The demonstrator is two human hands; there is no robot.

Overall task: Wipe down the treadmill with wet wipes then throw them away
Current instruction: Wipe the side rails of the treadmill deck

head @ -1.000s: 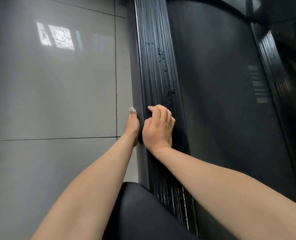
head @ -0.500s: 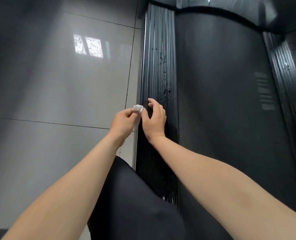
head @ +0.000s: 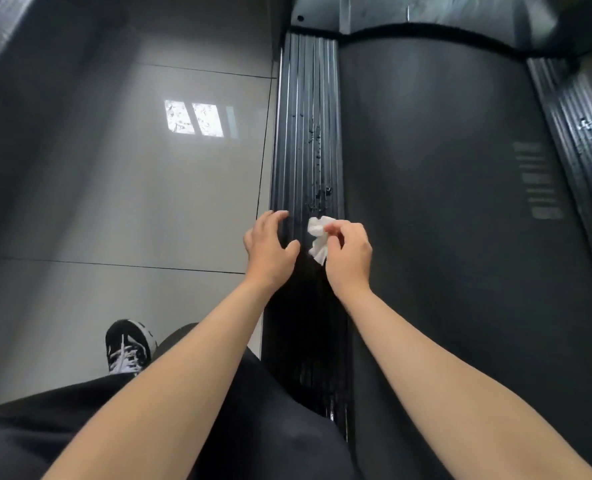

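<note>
The black treadmill fills the right half, with its wide belt (head: pixel 443 220) and a ribbed left side rail (head: pixel 306 133) carrying water droplets. My right hand (head: pixel 348 252) pinches a crumpled white wet wipe (head: pixel 318 237) just above the rail. My left hand (head: pixel 270 247) hovers beside it over the rail's outer edge, fingers spread and loosely curved, holding nothing. The two hands are a little apart.
Grey floor tiles (head: pixel 114 202) with a bright window reflection lie left of the treadmill. My black-and-white shoe (head: pixel 128 348) stands on the floor near my black-clothed leg. The right side rail (head: pixel 578 133) and the motor cover (head: pixel 426 12) bound the belt.
The wipe passed from my left hand to my right hand. My left hand let go and spread its fingers. The view pulled back, showing my shoe.
</note>
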